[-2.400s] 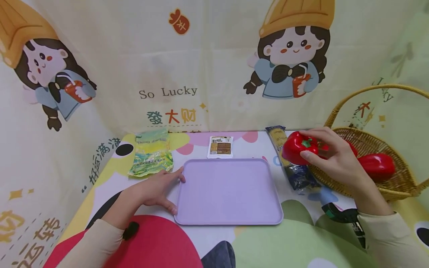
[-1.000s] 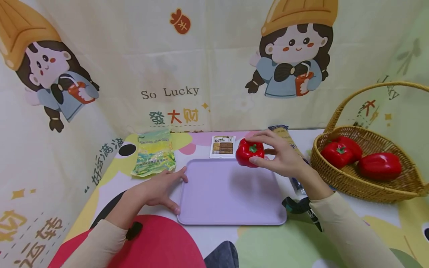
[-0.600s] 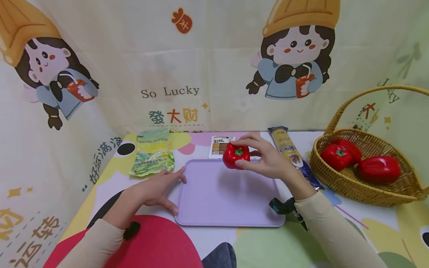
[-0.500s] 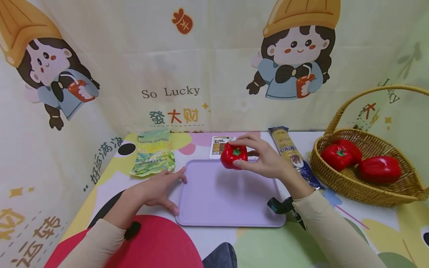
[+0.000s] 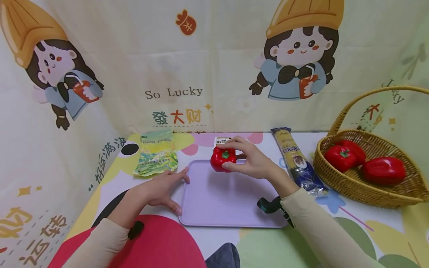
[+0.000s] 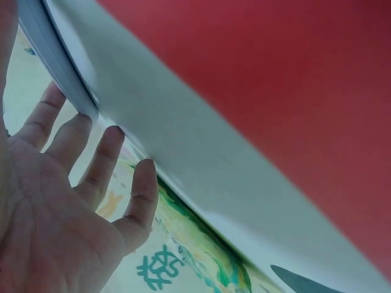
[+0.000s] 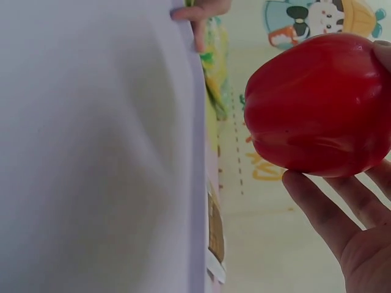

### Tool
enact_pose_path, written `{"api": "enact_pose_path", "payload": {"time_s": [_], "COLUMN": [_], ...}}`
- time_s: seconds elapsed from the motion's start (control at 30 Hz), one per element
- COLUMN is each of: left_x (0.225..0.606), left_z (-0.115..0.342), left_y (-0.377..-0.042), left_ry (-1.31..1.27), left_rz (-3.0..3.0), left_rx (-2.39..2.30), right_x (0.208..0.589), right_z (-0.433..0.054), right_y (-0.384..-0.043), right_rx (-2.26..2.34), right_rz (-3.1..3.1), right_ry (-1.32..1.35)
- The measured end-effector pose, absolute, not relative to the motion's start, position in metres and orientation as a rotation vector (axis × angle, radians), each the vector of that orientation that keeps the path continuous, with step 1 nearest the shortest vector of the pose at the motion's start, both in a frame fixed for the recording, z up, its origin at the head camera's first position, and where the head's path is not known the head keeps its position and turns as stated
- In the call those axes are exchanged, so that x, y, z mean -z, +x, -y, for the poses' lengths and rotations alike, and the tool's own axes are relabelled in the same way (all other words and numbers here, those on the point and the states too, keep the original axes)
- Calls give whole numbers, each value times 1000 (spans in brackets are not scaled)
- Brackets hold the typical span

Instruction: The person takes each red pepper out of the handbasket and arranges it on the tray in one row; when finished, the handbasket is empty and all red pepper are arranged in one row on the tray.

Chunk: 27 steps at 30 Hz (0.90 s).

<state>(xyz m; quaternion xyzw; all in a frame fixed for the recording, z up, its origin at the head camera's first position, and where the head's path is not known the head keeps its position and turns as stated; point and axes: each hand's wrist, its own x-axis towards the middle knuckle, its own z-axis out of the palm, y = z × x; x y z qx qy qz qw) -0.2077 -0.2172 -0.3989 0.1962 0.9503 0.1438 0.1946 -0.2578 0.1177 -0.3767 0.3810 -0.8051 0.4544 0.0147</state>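
Note:
A glossy red bell pepper with a green stem is pinched between the thumb and fingers of my right hand. It hangs over the far part of a lilac tray, casting a shadow on it. In the right wrist view the pepper shows clear of the tray's surface. My left hand rests at the tray's left edge, fingers spread, thumb near the front corner. The left wrist view shows its fingertips against the tray's rim.
A wicker basket at right holds several red peppers. Beside it lies a blue-and-gold pasta packet. A green-yellow bag lies left of the tray, and a small white-brown packet behind it, partly hidden by the right hand.
My right hand has carried the bell pepper leftward from beside the basket to over the tray, uncovering the pasta packet. My left hand has stayed at the tray's edge.

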Motion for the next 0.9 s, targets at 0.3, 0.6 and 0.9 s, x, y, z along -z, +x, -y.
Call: {"api": "enact_pose_path", "payload": {"time_s": [0.3, 0.6, 0.9], "left_x": [399, 398, 398], "left_z": [217, 218, 217], "left_y": [-207, -208, -207], "left_ry": [545, 544, 550], "left_rz": [-2658, -2655, -2654], "left_rx": [-416, -390, -399], "right_x": [385, 376, 387], "right_z": [-99, -84, -75], "right_y": [-266, -272, -279], "right_rx": [-1449, -1458, -1483], "right_rz": [2490, 2523, 2566], "right_ry": [1270, 1304, 1301]}}
